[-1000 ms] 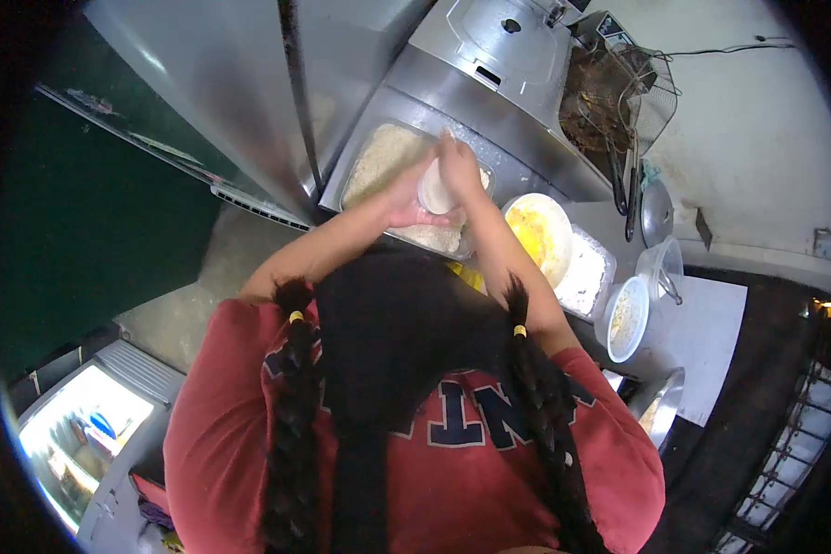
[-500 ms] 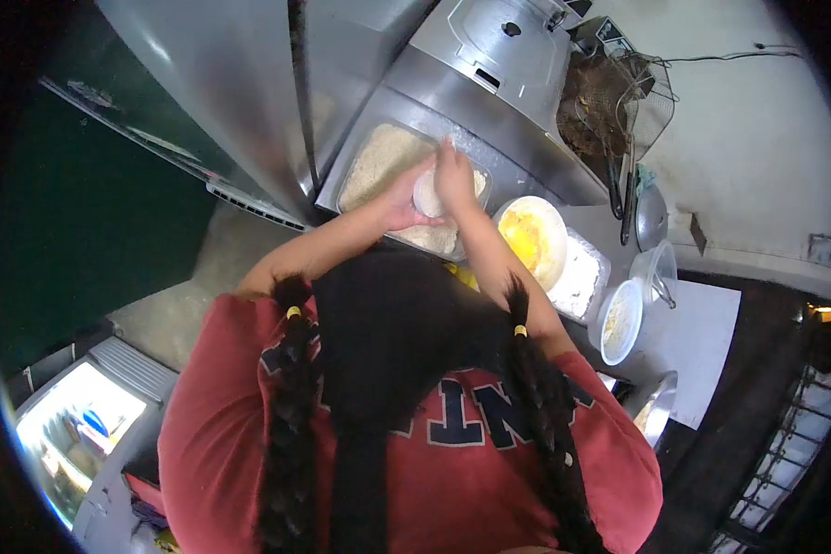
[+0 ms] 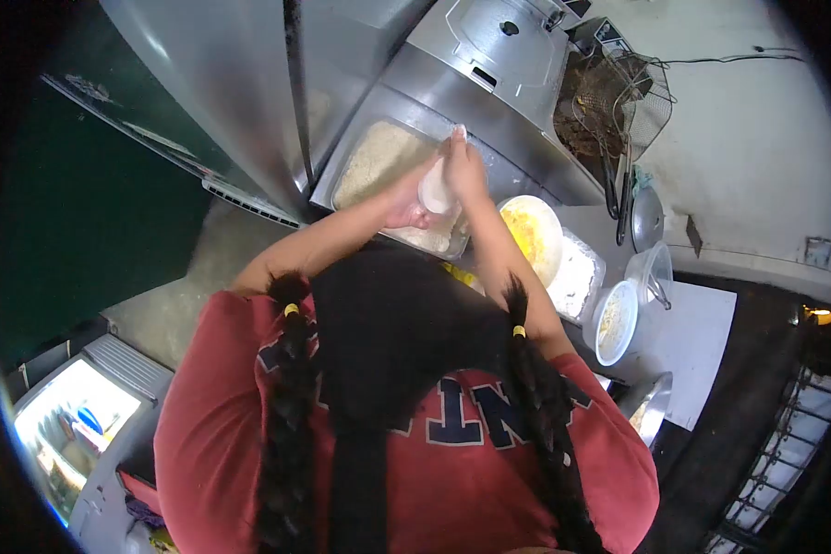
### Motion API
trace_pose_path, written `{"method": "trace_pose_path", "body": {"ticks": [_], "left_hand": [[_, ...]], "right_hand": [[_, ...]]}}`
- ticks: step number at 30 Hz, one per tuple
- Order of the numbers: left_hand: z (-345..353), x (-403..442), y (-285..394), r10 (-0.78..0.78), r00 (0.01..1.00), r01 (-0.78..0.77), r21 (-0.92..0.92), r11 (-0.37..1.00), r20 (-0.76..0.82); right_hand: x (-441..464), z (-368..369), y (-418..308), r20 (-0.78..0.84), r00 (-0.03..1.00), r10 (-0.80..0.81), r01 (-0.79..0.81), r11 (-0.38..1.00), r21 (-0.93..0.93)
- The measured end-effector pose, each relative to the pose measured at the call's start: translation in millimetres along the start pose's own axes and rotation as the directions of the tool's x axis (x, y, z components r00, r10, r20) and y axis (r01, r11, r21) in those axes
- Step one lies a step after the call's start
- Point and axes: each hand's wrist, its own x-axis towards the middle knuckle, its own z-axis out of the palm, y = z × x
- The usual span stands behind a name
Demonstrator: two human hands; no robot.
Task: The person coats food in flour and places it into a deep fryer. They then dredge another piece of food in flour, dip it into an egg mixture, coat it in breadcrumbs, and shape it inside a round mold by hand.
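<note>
Over a tray (image 3: 341, 181) of pale breadcrumbs (image 3: 375, 162), my two hands hold a flat, pale crumb-coated piece of food (image 3: 437, 188) between them. My left hand (image 3: 406, 201) supports the piece from the left and below, its fingers partly curled around it. Lying along the piece's right upper side is my right hand (image 3: 465, 170), closed against it, with white crumbs on the fingertips. My hands partly hide the piece, and its exact kind cannot be made out.
To the right stand a white bowl (image 3: 556, 218) with yellow egg mix, a container of white powder (image 3: 576, 277) and a smaller white bowl (image 3: 616, 323). A covered steel fryer (image 3: 489, 46) is behind, with wire baskets (image 3: 642, 97) beside it. A steel fridge-like cabinet (image 3: 222, 83) borders the left.
My right hand has shifted slightly up and right, and the coated piece has tilted and moved a little to the right. My left hand stays against it.
</note>
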Motion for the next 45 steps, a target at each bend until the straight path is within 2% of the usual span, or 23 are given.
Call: {"method": "trace_pose_path", "body": {"ticks": [1,2,3,4,6,7,8,10,13,16,19,20,22,26,28,30,34,36,37,39,41,43,45], "left_hand": [[9,-7,7,0.005,0.997,-0.005,0.0,1.0,-0.079],[5,-7,7,0.006,0.997,-0.006,0.0,1.0,-0.08],[-3,-6,7,-0.005,0.996,0.002,0.026,1.0,0.093],[-11,-3,6,-0.024,0.964,0.01,0.055,0.998,0.264],[-23,6,10,-0.053,0.931,0.016,0.105,0.994,0.361],[-24,6,12,-0.077,0.889,0.009,0.151,0.989,0.451],[-24,5,7,-0.075,0.891,0.008,0.149,0.989,0.449],[33,-31,17,0.045,0.998,-0.042,0.09,0.995,-0.038],[16,-6,4,0.053,0.981,-0.063,-0.049,0.997,-0.187],[10,-6,3,0.074,0.997,-0.075,-0.045,0.996,-0.026],[-16,7,-2,-0.007,0.995,0.005,0.021,1.0,0.097],[-21,10,-3,-0.011,0.995,0.009,0.022,1.0,0.1],[-21,10,-1,-0.061,0.931,0.093,-0.073,0.993,0.359],[10,-7,-5,-0.044,0.987,0.055,-0.067,0.996,0.156],[31,-11,-3,0.066,0.987,-0.089,-0.16,0.983,-0.147],[20,-7,-3,0.078,0.994,-0.085,-0.104,0.991,-0.073],[-4,-2,-3,0.028,0.979,-0.02,-0.038,0.999,0.203],[-9,3,-2,0.021,0.953,0.004,-0.082,0.997,0.303],[-10,4,-1,0.032,0.919,0.021,-0.13,0.991,0.394],[0,-5,1,0.04,0.939,0.007,-0.136,0.991,0.343],[26,-22,6,0.053,0.957,-0.01,-0.147,0.989,0.287],[49,-31,10,0.03,0.988,-0.068,-0.257,0.964,-0.149],[27,-13,-2,0.063,0.995,-0.076,-0.162,0.984,-0.083]], "right_hand": [[-1,-8,-12,0.002,1.0,-0.003,0.003,1.0,0.001],[-4,-17,-23,0.098,0.985,-0.14,0.145,0.989,-0.043],[-9,-24,-30,0.195,0.944,-0.265,0.284,0.956,-0.073],[-14,-25,-34,0.191,0.946,-0.262,0.279,0.957,-0.072],[-22,-23,-39,0.206,0.911,-0.358,0.408,0.857,-0.314],[-22,-21,-37,0.205,0.911,-0.358,0.408,0.858,-0.313],[-21,-18,-33,0.148,0.952,-0.269,0.296,0.931,-0.214],[-22,-9,-21,0.103,0.981,-0.167,0.178,0.978,-0.106],[-18,1,-7,0.002,1.0,0.009,-0.009,0.996,0.093],[-18,-7,-19,0.11,0.993,0.03,-0.031,0.999,0.008],[-23,-18,-30,0.085,0.99,-0.109,0.11,0.994,0.001],[-22,-19,-30,0.179,0.968,-0.174,0.192,0.978,-0.085],[-20,-16,-24,0.274,0.934,-0.227,0.277,0.947,-0.16],[-21,-2,-9,0.091,0.99,-0.11,0.117,0.99,-0.083],[-21,-3,-12,0.045,0.999,-0.028,0.028,1.0,0.002],[-16,-5,-15,0.142,0.985,0.1,-0.125,0.977,0.173],[5,-19,-27,0.347,0.936,0.062,-0.163,0.95,0.268],[-1,-24,-38,0.4,0.911,-0.099,0.115,0.993,-0.017],[-8,-22,-40,0.397,0.912,-0.1,0.115,0.993,-0.016],[-21,-17,-43,0.265,0.947,-0.184,0.233,0.958,-0.169],[-21,-12,-40,0.231,0.965,-0.125,0.16,0.978,-0.135],[-15,-2,-22,0.189,0.98,-0.057,0.076,0.992,-0.097],[5,17,13,0.088,0.996,-0.014,0.006,0.995,0.096]]}}
